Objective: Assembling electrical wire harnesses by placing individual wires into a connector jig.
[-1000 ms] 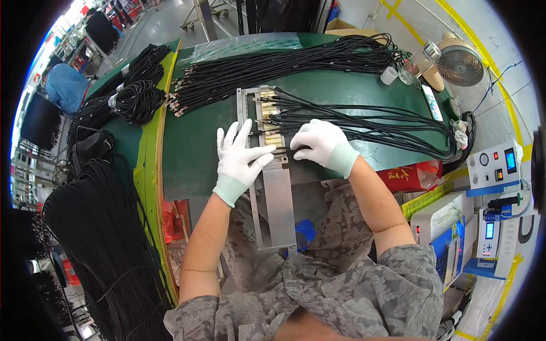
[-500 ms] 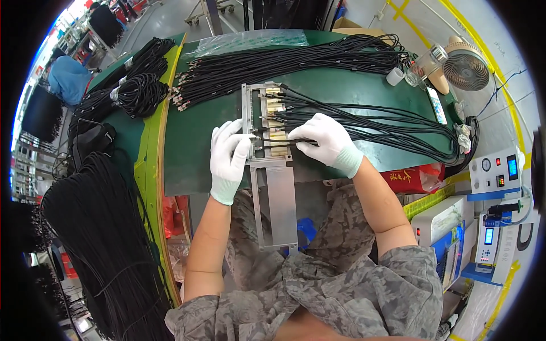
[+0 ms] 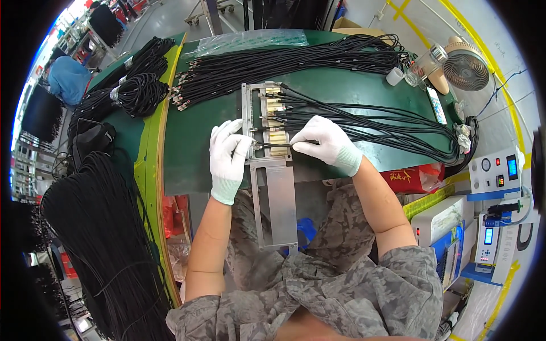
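In front of me a metal fixture [image 3: 255, 108] with brass-coloured blocks [image 3: 278, 137] lies across the green table's near edge, its long flat plate [image 3: 282, 196] reaching over my lap. Several black cables [image 3: 341, 113] are seated in its far slots and fan out to the right. My right hand [image 3: 325, 143], in a white glove, pinches one black cable [image 3: 273, 145] just right of the blocks. At the fixture's left side my gloved left hand [image 3: 228, 159] has its thumb and forefinger closed on that cable's end; the fingertips partly cover the end.
A long bundle of black cables [image 3: 273, 63] lies along the table's far side. More coiled cables [image 3: 142, 94] and a thick hank [image 3: 99, 227] lie left, past a yellow-green edge strip [image 3: 149, 153]. At right are a phone [image 3: 436, 105], a fan [image 3: 466, 69], a glass jar [image 3: 426, 65] and control boxes [image 3: 496, 170].
My right hand has shifted slightly nearer to me, bringing the pinched cable down over the nearer blocks. My left fingertips have moved only a little at the fixture's left side.
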`<state>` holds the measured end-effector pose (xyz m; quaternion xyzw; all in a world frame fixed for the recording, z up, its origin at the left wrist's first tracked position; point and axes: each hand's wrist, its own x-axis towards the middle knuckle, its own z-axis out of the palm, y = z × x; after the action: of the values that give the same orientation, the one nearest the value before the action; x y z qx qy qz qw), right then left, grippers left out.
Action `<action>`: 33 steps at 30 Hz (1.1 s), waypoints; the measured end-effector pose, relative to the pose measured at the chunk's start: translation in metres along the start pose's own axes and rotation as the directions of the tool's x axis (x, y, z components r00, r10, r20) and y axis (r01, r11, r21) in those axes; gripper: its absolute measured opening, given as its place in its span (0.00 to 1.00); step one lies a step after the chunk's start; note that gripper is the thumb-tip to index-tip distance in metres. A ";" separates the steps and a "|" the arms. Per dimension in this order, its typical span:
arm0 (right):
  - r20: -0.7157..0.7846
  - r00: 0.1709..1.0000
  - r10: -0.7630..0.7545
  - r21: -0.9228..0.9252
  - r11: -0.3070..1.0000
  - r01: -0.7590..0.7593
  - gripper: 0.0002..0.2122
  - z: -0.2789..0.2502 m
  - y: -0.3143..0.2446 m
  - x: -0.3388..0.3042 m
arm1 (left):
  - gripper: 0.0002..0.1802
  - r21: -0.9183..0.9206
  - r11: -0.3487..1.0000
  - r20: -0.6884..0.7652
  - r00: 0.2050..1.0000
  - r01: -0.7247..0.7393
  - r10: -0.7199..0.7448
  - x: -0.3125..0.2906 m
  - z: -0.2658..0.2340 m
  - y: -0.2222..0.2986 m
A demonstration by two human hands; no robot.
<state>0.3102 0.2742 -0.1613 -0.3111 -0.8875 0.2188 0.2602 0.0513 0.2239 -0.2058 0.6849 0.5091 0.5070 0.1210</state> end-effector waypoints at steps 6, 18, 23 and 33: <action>-0.032 0.999 -0.023 -0.156 0.988 0.018 0.04 -0.003 0.000 0.002 | 0.09 -0.066 0.992 -0.075 0.991 0.108 -0.113 0.001 0.001 -0.002; -0.078 0.992 -0.103 -0.258 0.963 0.080 0.06 0.004 -0.004 0.002 | 0.08 -0.012 0.995 -0.014 0.995 0.101 -0.101 0.000 0.001 0.000; -0.061 0.994 -0.095 -0.263 0.962 0.076 0.06 0.006 -0.007 0.000 | 0.11 0.029 0.993 0.217 0.971 -0.111 0.102 0.004 0.001 0.010; -0.084 0.993 0.089 -0.485 0.867 -0.118 0.09 -0.003 0.011 0.019 | 0.13 0.233 0.942 0.392 0.910 -0.240 0.135 0.012 0.007 0.021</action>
<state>0.3046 0.2953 -0.1592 -0.4202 -0.8879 -0.0081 0.1871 0.0690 0.2267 -0.1873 0.8243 0.4740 0.3019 0.0686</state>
